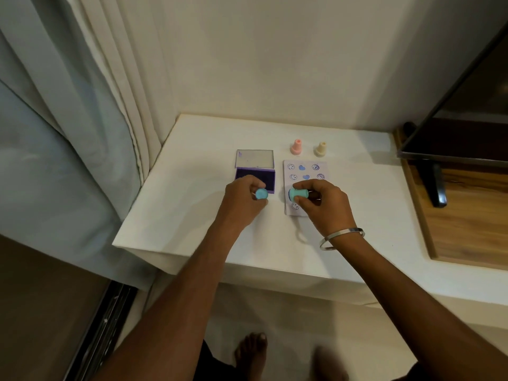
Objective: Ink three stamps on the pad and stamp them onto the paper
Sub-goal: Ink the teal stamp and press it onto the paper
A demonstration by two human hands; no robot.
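Note:
A teal stamp (299, 194) lies sideways in my right hand (323, 204), its face turned left, just above the lower part of the paper (321, 164). My left hand (243, 198) holds a round teal cap (261, 193) at the near right corner of the open purple ink pad (255, 176), whose lid (255, 158) lies flat behind it. The paper carries several blue smiley and heart prints. A pink stamp (296, 147) and a cream stamp (320, 149) stand upright behind the paper.
All of it sits on a white table (192, 210) against a white wall. Curtains (68, 119) hang at the left. A dark screen on its stand (464, 138) rests on a wooden surface at the right. My bare feet show below the table's front edge.

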